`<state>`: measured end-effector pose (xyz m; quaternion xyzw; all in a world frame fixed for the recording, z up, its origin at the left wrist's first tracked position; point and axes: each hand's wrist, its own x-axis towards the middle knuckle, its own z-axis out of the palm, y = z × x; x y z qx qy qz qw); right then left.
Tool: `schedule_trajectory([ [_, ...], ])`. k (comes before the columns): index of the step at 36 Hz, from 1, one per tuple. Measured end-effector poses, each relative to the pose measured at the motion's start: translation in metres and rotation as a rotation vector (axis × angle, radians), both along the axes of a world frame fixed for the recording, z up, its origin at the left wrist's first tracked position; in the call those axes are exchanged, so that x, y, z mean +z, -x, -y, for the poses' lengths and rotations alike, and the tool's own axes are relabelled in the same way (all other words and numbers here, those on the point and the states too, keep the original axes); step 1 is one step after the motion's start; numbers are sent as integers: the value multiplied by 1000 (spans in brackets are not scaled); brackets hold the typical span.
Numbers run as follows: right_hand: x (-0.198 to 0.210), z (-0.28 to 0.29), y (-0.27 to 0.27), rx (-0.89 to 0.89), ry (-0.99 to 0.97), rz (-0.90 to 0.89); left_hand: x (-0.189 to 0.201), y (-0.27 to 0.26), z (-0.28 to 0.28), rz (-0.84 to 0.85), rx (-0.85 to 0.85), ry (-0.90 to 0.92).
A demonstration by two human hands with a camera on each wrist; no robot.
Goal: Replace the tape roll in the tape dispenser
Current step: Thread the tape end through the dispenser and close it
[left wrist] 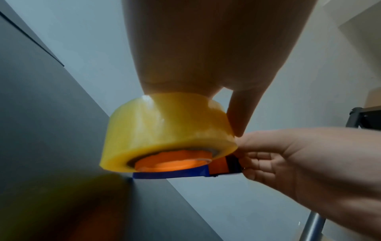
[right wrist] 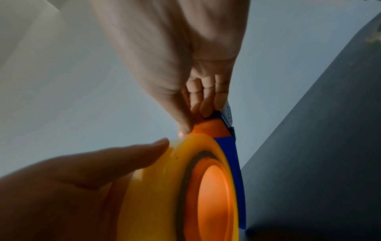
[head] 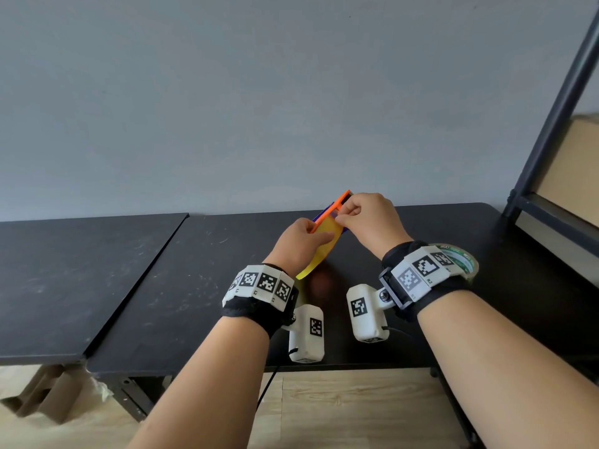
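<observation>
Both hands are up above the black tabletop (head: 201,286), working the same item between them. Left hand (head: 299,243) grips the yellow tape roll (left wrist: 169,130) w/ palm over its curved outside, fingers wrapped round; its forefinger lies straight along the roll's edge in the left wrist view. The roll sits on the tape dispenser (left wrist: 185,173), a blue frame w/ an orange hub filling the roll's core. Roll and dispenser are held tilted, clear of the tabletop as far as the head view shows.

Right hand (head: 369,225) is clenched small at the dispenser's far end, thumb and fingertips pinching there, right at the rim of the roll by the orange part. Can't tell whether it pinches a loose tape end or the dispenser's plastic itself. The 2 hands nearly touch at that spot.

Behind the right wrist, a second tape roll (head: 462,259) w/ green-and-white print lies flat on the tabletop, partly hidden by the wrist band. Further right stands a dark metal shelf frame (head: 551,124) w/ a cardboard box (head: 573,163) on it. Grey wall (head: 259,92) at the back.
</observation>
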<state>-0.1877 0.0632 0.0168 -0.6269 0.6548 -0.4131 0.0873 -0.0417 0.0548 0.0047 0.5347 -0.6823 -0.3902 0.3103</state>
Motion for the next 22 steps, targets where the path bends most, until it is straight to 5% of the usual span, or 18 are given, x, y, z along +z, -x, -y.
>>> schedule_trajectory([
  [13, -3, -2, -1, -54, -18, -18, -3, 0, -1, 25, 25, 61],
  [22, 7, -3, -5, 43, -3, 150, -2, 3, -2, -50, 28, -13],
])
